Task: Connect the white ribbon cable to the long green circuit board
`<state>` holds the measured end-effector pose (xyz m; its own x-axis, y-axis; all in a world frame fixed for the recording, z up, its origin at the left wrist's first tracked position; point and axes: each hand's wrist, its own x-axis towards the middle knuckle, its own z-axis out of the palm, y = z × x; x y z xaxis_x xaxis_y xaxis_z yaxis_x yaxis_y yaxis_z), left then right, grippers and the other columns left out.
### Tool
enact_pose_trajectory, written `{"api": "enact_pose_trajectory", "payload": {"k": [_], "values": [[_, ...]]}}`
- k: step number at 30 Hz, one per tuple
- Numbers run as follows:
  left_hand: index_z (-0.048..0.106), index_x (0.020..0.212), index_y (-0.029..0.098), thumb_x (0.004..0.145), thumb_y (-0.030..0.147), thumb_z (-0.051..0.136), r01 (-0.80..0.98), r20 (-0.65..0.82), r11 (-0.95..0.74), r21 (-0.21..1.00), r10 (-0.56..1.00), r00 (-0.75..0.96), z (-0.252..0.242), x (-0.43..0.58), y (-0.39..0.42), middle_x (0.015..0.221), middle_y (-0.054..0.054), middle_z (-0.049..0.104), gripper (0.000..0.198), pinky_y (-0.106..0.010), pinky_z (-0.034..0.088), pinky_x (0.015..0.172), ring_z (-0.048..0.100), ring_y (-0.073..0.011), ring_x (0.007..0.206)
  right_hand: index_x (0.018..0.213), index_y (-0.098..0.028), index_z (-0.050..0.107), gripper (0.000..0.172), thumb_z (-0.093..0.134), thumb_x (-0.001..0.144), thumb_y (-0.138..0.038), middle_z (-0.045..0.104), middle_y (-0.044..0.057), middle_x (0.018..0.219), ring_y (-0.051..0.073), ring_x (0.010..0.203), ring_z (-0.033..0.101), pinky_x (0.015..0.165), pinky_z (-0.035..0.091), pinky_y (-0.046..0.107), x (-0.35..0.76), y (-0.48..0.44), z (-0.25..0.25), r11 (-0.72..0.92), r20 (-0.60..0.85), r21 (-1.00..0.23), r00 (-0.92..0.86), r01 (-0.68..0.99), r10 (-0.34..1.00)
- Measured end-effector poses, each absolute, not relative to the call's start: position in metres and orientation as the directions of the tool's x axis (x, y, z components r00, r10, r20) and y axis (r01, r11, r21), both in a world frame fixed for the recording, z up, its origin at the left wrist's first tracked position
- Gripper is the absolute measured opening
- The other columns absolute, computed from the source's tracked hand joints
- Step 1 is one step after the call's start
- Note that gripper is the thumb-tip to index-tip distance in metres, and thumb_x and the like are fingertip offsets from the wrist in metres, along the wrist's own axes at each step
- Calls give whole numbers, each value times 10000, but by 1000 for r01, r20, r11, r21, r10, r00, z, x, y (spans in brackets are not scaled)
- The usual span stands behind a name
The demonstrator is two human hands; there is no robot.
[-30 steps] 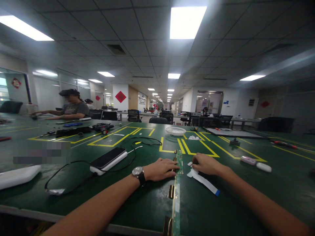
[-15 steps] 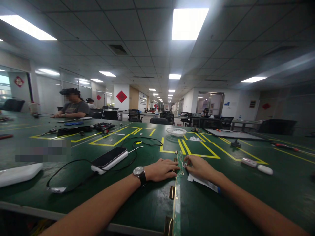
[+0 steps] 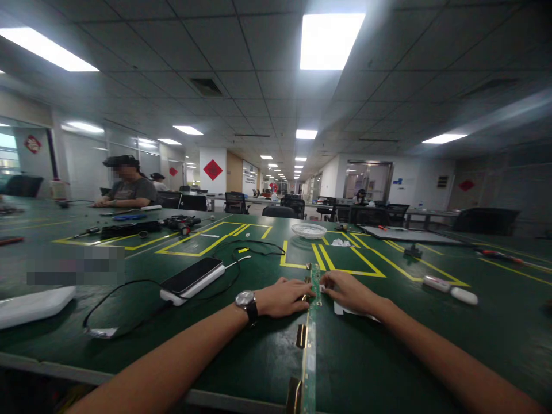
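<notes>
While the right hand [image 3: 345,289] is apparently pinching the white cable [image 3: 338,309] beside the green circuit board [image 3: 311,339], the left hand [image 3: 282,298], fingers spread, is steadying the board on the table [image 3: 371,368]; keeping the cable square should be avoiding creases.

A wristwatch [image 3: 246,301] with a round silver-coloured case [image 3: 245,299], pale dial [image 3: 244,298] and black strap [image 3: 252,314] is worn at the left hand [image 3: 280,297], while the right hand [image 3: 348,291] and both forearms [image 3: 185,348] are bare.

2 bare arms [image 3: 185,352] stretched forward; left hand [image 3: 282,298] palm down, fingers extended; right hand [image 3: 348,291] curled, fingertips pinched.
</notes>
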<state>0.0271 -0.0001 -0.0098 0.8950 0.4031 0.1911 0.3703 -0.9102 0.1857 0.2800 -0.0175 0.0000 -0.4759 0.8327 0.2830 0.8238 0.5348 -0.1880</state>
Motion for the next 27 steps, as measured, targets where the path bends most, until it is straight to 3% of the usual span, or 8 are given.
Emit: {"api": "enact_pose_trajectory", "payload": {"k": [6, 12, 17, 22, 24, 27], "values": [[468, 1373, 284, 1000, 424, 391, 353, 181, -917, 188, 385, 905, -7, 26, 1, 1468, -82, 467, 406, -455, 348, 1036, 440, -274, 1336, 848, -187, 640, 148, 560, 899, -301, 661, 42, 818, 184, 760, 594, 722, 431, 288, 286, -13, 1, 626, 313, -196, -557, 754, 769], [464, 1378, 296, 1000, 431, 389, 360, 173, -912, 197, 394, 903, -6, 25, -1, 1527, -74, 393, 409, -468, 345, 1044, 382, -276, 1388, 839, -187, 655, 163, 580, 894, -321, 680, 41, 824, 190, 775, 617, 725, 432, 287, 288, -14, 5, 612, 294, -218, -547, 760, 784], [444, 1387, 283, 1009, 432, 386, 347, 190, -914, 212, 387, 903, -4, 23, -4, 1538, -90, 375, 410, -471, 345, 1051, 386, -269, 1390, 1000, -201, 679, 228, 535, 933, -365, 702, 64, 1000, 221, 939, 627, 857, 457, 332, 286, -17, 13, 621, 280, -220, -561, 752, 779], [391, 1423, 288, 1009, 409, 408, 329, 298, -914, 238, 391, 871, 2, 17, -4, 1548, -72, 358, 431, -436, 314, 1097, 349, -253, 1413, 1233, -211, 623, 379, 368, 1002, -370, 641, 79, 1261, 223, 1170, 564, 1047, 395, 357, 275, -14, 12, 713, 245, -185, -671, 676, 700], [411, 1407, 284, 1012, 388, 406, 348, 334, -908, 232, 410, 849, 4, 14, -3, 1526, -65, 394, 408, -428, 308, 1102, 372, -246, 1396, 1278, -213, 608, 418, 333, 1008, -375, 629, 83, 1293, 230, 1189, 562, 1058, 390, 362, 276, -11, 11, 676, 195, -137, -649, 724, 735], [449, 1370, 274, 1019, 389, 388, 378, 364, -902, 210, 431, 826, 5, 10, 0, 1486, -61, 445, 374, -415, 317, 1096, 410, -237, 1364, 1253, -193, 635, 452, 314, 1005, -394, 648, 121, 1261, 268, 1164, 584, 1012, 423, 388, 287, -11, 12, 466, 134, -6, -461, 885, 877]]}}
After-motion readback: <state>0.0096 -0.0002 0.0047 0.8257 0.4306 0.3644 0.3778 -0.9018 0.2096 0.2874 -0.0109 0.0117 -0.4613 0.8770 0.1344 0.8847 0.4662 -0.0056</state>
